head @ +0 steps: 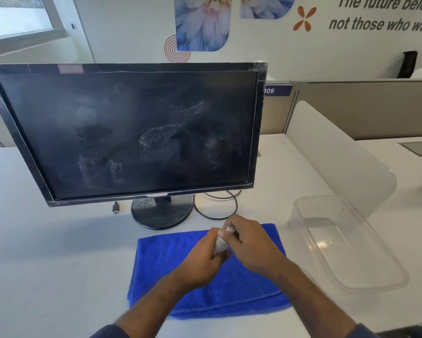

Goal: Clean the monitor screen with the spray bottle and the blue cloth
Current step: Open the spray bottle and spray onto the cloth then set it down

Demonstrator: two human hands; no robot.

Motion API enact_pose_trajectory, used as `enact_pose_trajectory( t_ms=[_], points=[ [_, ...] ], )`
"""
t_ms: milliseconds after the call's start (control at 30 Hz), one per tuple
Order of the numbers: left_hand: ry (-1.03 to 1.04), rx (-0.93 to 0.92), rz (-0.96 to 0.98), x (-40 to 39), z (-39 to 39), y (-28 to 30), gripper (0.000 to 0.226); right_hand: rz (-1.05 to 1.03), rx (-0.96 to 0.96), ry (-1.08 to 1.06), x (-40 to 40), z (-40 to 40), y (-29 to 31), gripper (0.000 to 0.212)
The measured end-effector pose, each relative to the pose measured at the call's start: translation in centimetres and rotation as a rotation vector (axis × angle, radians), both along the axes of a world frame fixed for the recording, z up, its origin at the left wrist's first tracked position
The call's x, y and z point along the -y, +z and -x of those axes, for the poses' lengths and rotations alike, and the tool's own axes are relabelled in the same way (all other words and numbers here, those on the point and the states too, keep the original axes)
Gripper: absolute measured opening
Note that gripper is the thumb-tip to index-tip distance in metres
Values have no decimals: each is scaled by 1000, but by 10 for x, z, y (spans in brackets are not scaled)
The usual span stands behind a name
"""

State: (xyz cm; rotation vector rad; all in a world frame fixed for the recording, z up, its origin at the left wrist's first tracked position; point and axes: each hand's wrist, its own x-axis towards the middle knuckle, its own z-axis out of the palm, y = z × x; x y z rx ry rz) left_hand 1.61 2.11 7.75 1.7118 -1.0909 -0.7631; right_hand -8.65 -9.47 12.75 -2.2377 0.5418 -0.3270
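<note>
Low at the frame's centre, the left hand [202, 261] and right hand [247, 242] both close their fingers around a small pale spray bottle [220, 245], above the folded blue cloth [166, 264] on the white desk [46, 252]. Smeared black monitor [129, 132] stands behind, upper left.

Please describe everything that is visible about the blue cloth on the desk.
The blue cloth looks like soft, fluffy microfibre, bright blue, folded into a thick rectangle. It lies flat on the white desk, just in front of the monitor stand. Both hands hold a small pale bottle above it; whether they touch the cloth is unclear.
</note>
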Motion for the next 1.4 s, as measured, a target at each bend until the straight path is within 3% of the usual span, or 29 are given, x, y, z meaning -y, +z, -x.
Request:
enact_pose_trajectory(
  t_ms=[267,367,633,733,867,1100,1400],
  points=[
    [-67,-52,-35,4,-12,-9,21,-17,-34,81,13,-1,3,11],
    [-77,-52,-61,3,-18,-15,15,-6,49,83,22,-1,8,9],
    [12,-81,-88,2,-30,-22,26,5,215,-288,57,-8,-13,9],
    [73,-147,-62,3,-36,-26,42,-28,142,-428,77,-13,-33,22],
    [103,-103,-91,5,-43,-32,48,-37,58,-539,101,-22,-59,31],
    [187,50,-63,12,-51,-44,46,-36,-29,-628,129,-44,-87,29],
    [260,-14,48,25,-56,-47,62,34,-179,-660,158,-73,-114,24]
  ],
)
